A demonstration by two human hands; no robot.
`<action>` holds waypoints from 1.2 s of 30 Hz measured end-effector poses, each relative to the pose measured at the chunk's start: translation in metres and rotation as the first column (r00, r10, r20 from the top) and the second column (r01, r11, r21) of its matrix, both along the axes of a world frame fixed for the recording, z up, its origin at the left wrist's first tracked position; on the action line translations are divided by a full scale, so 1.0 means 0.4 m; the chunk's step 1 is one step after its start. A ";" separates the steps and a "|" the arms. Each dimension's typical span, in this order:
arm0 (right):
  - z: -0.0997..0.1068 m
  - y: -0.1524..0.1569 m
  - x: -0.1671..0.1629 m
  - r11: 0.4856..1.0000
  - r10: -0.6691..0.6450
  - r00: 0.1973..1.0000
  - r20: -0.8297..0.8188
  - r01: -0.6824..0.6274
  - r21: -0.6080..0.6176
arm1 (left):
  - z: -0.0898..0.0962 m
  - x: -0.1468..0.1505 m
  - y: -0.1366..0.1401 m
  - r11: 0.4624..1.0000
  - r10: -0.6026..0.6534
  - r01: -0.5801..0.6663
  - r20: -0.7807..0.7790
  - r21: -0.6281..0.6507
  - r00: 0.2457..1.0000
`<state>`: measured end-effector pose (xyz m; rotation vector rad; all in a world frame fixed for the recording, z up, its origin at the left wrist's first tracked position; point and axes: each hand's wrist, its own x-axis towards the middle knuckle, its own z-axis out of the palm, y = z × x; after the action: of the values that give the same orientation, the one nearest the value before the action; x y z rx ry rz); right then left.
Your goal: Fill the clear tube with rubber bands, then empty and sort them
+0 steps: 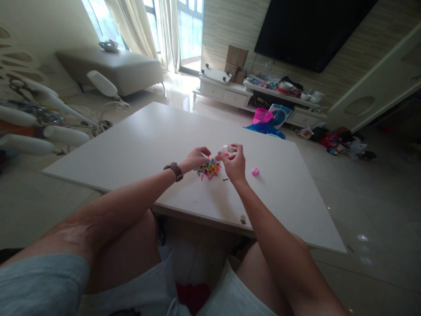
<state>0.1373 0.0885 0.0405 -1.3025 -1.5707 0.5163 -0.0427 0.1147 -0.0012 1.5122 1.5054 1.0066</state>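
A heap of small, thin, brightly coloured pieces [209,170] lies on the white table [184,127]; they look like little rubber bands, though the exact kind is hard to tell. My right hand [236,164] grips a small clear plastic container [225,149], tilted, with some red or pink pieces inside. Just above the heap's left side is my left hand [196,159], its fingers drawn together with a small pale bit at the tips. Right of my right hand sits a pink lid-like piece [255,172]. One small black piece [225,179] lies apart from the heap.
A small cartoon figure [243,219] is at the table's near edge. Beyond the table are a pink basket [262,116], a blue item [266,128] and a low TV cabinet [226,94]. A grey bench [112,70] and a rack with white padded ends [101,83] stand left.
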 end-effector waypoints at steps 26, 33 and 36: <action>-0.023 0.004 -0.001 0.993 0.114 0.986 0.124 -0.114 -0.011 | 0.049 0.012 -0.028 0.944 -0.003 -0.005 0.024 0.329 1.000; -0.019 0.001 -0.001 0.993 0.116 0.984 0.139 -0.113 -0.025 | 0.046 0.001 -0.016 0.933 0.037 -0.023 -0.033 0.359 0.999; -0.018 0.001 -0.004 0.992 0.125 0.984 0.124 -0.124 -0.022 | 0.049 -0.005 -0.017 0.938 0.066 -0.033 -0.082 0.346 0.994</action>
<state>0.1359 0.0888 0.0333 -1.2733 -1.7640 0.5324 -0.0446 0.1079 0.0182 1.7914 1.4929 1.2982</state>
